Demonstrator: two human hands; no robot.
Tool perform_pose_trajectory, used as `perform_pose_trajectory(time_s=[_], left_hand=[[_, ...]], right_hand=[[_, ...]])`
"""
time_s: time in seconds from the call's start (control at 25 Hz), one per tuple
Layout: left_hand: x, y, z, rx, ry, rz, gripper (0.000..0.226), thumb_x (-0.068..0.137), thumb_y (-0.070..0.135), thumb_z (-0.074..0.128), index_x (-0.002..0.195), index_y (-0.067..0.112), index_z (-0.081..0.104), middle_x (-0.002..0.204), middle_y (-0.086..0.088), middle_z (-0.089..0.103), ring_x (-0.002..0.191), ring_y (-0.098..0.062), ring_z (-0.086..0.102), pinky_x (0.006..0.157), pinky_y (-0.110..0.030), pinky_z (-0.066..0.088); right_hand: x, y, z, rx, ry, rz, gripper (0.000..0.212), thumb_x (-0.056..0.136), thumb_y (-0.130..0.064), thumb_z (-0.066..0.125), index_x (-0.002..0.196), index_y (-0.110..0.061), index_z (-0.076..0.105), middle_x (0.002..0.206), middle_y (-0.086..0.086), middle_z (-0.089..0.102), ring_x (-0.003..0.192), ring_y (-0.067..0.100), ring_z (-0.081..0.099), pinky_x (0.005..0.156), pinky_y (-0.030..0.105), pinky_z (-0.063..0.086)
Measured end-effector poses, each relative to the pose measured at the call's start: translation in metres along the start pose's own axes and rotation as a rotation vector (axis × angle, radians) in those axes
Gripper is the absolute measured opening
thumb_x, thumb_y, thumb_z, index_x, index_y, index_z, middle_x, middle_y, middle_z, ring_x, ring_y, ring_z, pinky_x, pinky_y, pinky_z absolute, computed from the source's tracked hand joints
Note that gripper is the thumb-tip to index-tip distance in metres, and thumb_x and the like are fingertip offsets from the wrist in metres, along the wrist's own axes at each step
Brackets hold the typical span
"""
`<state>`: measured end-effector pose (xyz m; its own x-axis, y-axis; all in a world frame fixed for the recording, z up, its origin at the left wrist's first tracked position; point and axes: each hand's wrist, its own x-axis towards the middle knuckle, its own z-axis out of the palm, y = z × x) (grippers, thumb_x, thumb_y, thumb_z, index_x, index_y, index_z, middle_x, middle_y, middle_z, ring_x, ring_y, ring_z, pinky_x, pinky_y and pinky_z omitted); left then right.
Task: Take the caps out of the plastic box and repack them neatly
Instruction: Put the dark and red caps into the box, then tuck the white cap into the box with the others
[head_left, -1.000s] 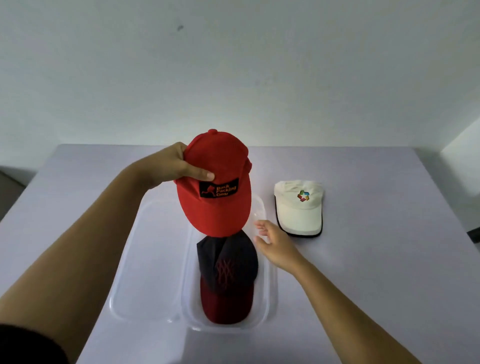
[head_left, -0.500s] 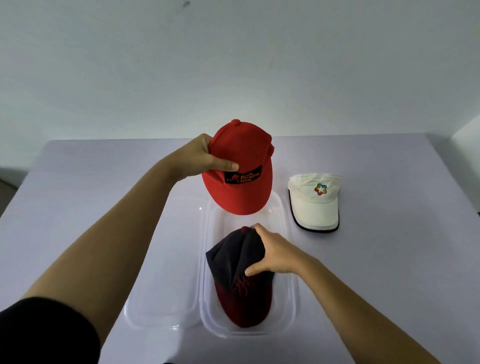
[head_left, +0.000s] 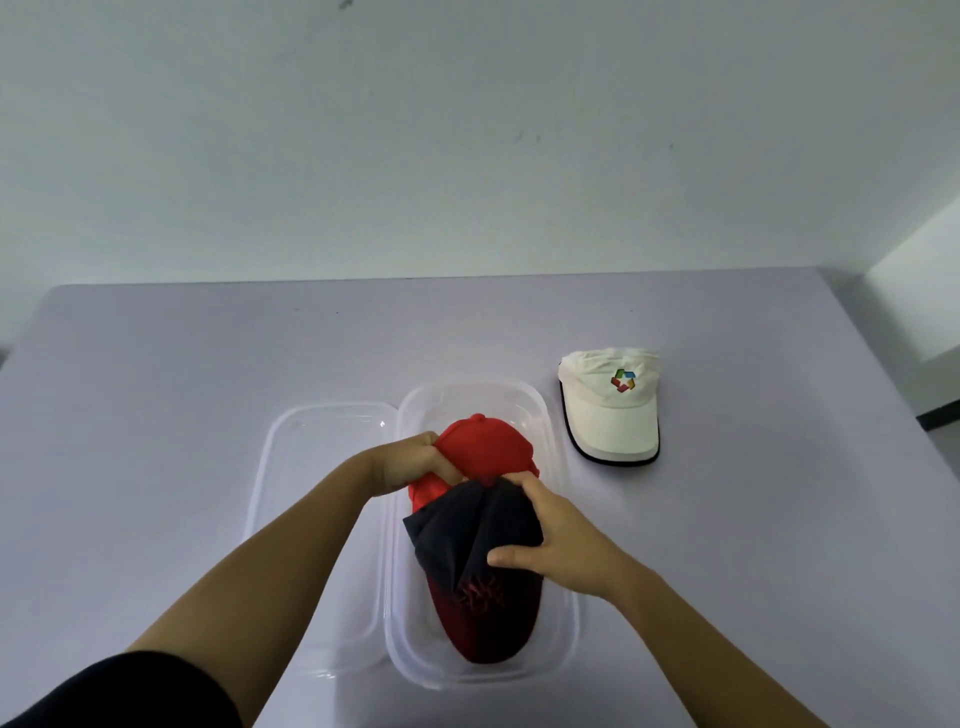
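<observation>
left hand (head_left: 410, 465) fingers gripping red cap (head_left: 485, 449) | right hand (head_left: 558, 540) clutching dark cap (head_left: 467, 540) | both in box (head_left: 563, 644) | white cap (head_left: 610, 410) right of it

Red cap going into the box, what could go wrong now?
The red cap is gripped by the left hand right against the dark cap held by the right hand. Its brim might crumple under the dark cap. The clear box looks narrow, so the white cap outside may not fit neatly.
</observation>
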<state>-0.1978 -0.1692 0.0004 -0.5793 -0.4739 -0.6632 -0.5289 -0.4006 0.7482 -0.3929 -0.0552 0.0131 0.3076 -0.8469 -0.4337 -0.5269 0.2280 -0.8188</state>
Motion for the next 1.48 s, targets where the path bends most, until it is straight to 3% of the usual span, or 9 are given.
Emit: perform_pose_trajectory(time_s=[0.2,0.32,0.48,0.64,0.76,0.92,1.04,1.2,1.48], left_hand=[[-0.004,0.003,0.007,-0.120,0.068,-0.066,0.014,0.047,0.022,0.058,0.054,0.012,0.065,0.058,-0.004,0.063,0.054,-0.018,0.055,0.056,-0.024,0.042],[-0.005,-0.003,0.010,-0.185,0.146,-0.045,0.040,0.059,0.032,0.054,0.090,0.011,0.067,0.091,-0.013,0.066,0.076,-0.022,0.059,0.071,-0.029,0.045],[-0.020,-0.010,0.016,0.075,0.293,0.082,0.065,0.082,0.056,0.045,0.141,0.031,0.031,0.134,0.007,0.043,0.122,-0.014,0.044,0.099,-0.028,0.034],[-0.023,-0.028,0.031,0.351,0.374,0.068,0.074,0.087,0.048,0.055,0.148,0.027,0.018,0.138,-0.001,0.036,0.115,-0.013,0.043,0.092,-0.024,0.037],[-0.013,-0.024,0.043,0.334,0.450,-0.009,0.068,0.090,0.039,0.046,0.149,0.026,0.013,0.139,-0.009,0.032,0.109,-0.018,0.042,0.090,-0.027,0.037],[-0.011,-0.023,0.053,0.270,0.479,-0.087,0.069,0.092,0.036,0.039,0.151,0.018,0.007,0.156,-0.011,0.009,0.141,-0.028,0.023,0.110,-0.036,0.026],[-0.016,-0.014,0.054,0.288,0.560,0.000,0.065,0.094,0.033,0.038,0.151,0.017,0.011,0.161,-0.008,-0.003,0.148,-0.022,0.002,0.117,-0.039,0.013],[-0.009,0.018,0.051,0.285,0.748,0.224,0.056,0.096,0.026,0.039,0.149,0.018,0.022,0.160,0.000,0.009,0.146,-0.016,0.013,0.113,-0.030,0.017],[0.073,0.091,0.067,0.245,0.622,0.321,0.064,0.091,0.034,0.054,0.147,0.018,0.027,0.154,-0.002,0.028,0.140,-0.019,0.030,0.115,-0.039,0.028]], right_hand=[[0.017,0.018,-0.012,-0.236,0.088,0.018,0.068,0.051,-0.070,0.073,0.104,-0.033,0.049,0.152,-0.008,0.013,0.140,0.014,0.013,0.115,0.039,0.022],[0.023,0.021,-0.016,-0.429,0.085,-0.008,0.086,0.042,-0.095,0.041,0.101,-0.033,0.048,0.128,-0.002,0.041,0.126,0.019,0.029,0.113,0.042,0.022],[0.025,0.025,-0.012,-0.635,0.155,0.056,0.099,0.048,-0.094,0.029,0.117,-0.025,0.047,0.119,-0.002,0.042,0.125,0.021,0.031,0.115,0.051,0.011],[0.031,0.024,-0.003,-0.678,0.180,0.123,0.078,0.068,-0.082,0.034,0.123,-0.026,0.038,0.133,0.001,0.037,0.134,0.022,0.022,0.108,0.068,-0.002],[0.034,0.024,0.003,-0.747,0.191,0.141,0.088,0.069,-0.085,0.021,0.135,-0.028,0.029,0.146,0.003,0.031,0.142,0.023,0.010,0.103,0.072,-0.008],[0.033,0.027,0.005,-0.776,0.208,0.118,0.094,0.068,-0.080,0.001,0.145,-0.029,0.020,0.156,0.003,0.021,0.147,0.020,-0.002,0.106,0.067,-0.013],[0.026,0.028,-0.001,-0.664,0.270,0.063,0.095,0.068,-0.080,0.000,0.146,-0.028,0.020,0.159,0.000,0.013,0.147,0.017,-0.006,0.110,0.060,-0.011],[0.017,0.043,-0.022,-0.515,0.446,0.056,0.100,0.067,-0.085,-0.003,0.141,-0.029,0.030,0.156,-0.001,0.021,0.146,0.018,0.005,0.115,0.052,-0.001],[0.033,0.093,-0.098,-0.254,0.676,0.290,0.065,0.089,-0.054,0.043,0.136,-0.008,0.040,0.144,0.014,0.042,0.134,0.030,0.035,0.111,0.043,0.028]])
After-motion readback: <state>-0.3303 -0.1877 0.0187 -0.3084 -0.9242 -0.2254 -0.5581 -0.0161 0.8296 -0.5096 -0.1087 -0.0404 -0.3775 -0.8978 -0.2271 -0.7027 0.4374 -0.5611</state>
